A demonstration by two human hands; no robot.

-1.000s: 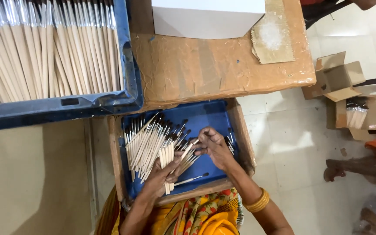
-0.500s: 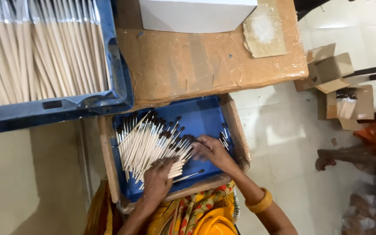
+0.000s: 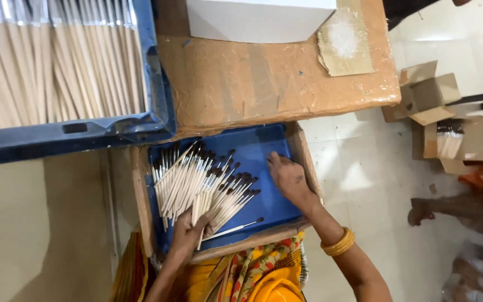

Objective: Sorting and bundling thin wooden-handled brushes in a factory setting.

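Dozens of pale sticks are lying packed in the big blue crate at your upper left, long axes running away from you. Beside it the brown wrapped board is carrying a white box. Below, the blue-lined tray is sitting on your lap, holding a fan of dark-tipped sticks, their tips pointing up and to your right, bare ends toward you. Your left hand is pinching the near ends of that bundle, fingers closed on them. Your right hand is resting flat on the tray floor, fingers together, just right of the tips, holding nothing. One loose stick is lying nearly crosswise.
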